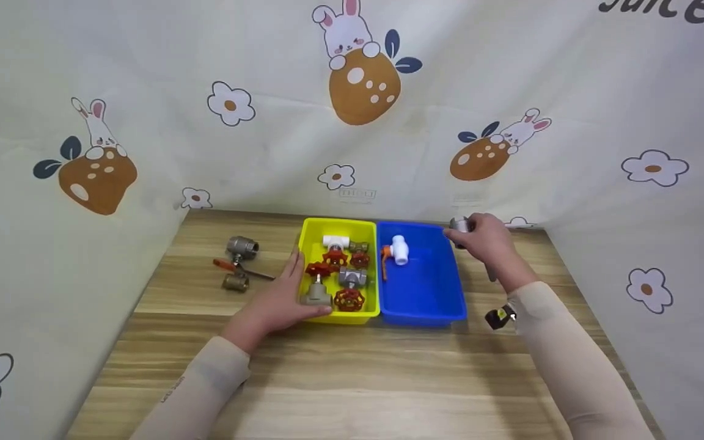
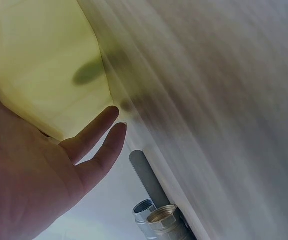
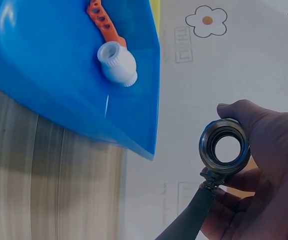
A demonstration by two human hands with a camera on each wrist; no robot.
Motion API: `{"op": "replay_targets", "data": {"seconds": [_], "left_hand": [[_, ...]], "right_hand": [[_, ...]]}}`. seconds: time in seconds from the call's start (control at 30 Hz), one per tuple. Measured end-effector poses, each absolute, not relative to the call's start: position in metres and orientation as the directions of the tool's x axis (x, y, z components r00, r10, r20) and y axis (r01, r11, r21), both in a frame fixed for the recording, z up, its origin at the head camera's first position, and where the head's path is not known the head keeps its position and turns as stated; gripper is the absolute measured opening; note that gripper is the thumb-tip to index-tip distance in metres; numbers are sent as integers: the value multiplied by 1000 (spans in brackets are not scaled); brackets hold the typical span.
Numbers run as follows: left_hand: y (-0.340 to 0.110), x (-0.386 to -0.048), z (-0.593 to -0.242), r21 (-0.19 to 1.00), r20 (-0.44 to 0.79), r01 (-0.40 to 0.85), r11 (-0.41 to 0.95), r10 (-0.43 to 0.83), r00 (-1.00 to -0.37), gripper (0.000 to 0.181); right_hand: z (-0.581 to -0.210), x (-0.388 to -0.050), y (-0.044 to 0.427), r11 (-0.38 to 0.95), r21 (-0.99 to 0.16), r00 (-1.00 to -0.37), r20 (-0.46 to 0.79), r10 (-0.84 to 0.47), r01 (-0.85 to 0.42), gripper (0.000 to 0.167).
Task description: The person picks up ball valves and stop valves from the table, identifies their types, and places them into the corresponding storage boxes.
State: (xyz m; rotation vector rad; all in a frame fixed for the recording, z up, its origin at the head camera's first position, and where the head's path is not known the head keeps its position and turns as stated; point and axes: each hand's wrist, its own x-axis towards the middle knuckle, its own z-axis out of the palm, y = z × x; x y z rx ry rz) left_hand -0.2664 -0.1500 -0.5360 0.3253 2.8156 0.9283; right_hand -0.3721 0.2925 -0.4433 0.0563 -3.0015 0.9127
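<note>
1. Metal valve (image 1: 460,224), gripped by the right hand (image 1: 491,239), is near the far right corner of the blue bin (image 1: 419,290).
2. The left hand (image 1: 278,300), fingers extended, rests against the yellow bin (image 1: 352,317).
3. 4 red-wheeled valves (image 1: 352,278) lie in the yellow bin; 1 white valve (image 1: 399,251) in the blue.
4. 2 other metal valves (image 1: 242,247) lie on the tabletop (image 1: 340,379).

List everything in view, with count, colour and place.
Table: one, brown, foreground.
Sheeting: count unclear, pale, around table.
Yellow bin: one, yellow, on table.
Blue bin: one, blue, beside yellow bin.
Red-wheeled valves: four, mixed bodies, in yellow bin.
White valve: one, orange-handled, in blue bin.
Metal valves: two, silver and brass, left of yellow bin.
Held valve: one, silver, right of blue bin.
Sleeves: two, beige, on arms.
Wrist device: one, black, by right sleeve.
Left hand: one, against yellow bin.
Right hand: one, gripping held valve.
</note>
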Motion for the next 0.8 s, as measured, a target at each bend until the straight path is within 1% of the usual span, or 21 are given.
{"op": "replay_targets", "data": {"seconds": [0.13,0.23,0.5,0.63,0.8], "left_hand": [[-150,-266,-536,605,-88,151,782,254,-963,141],[-151,-266,-536,600,-87,155,785,257,-963,141],[-152,-268,-538,592,-89,156,791,256,-963,142],[-152,-269,-539,584,-88,160,796,258,-962,142],[-152,-268,-539,584,-91,160,796,261,-961,142]], "right_hand": [[-443,-374,285,823,-568,-999,-2,-43,-35,67],[-442,-374,280,820,-571,-999,-4,-47,-36,62],[-442,-378,265,805,-591,-998,-11,-57,-40,57],[-442,-379,258,796,-605,-998,-39,-53,-19,59],[-443,-381,252,803,-595,-997,-35,-63,-30,62]]}}
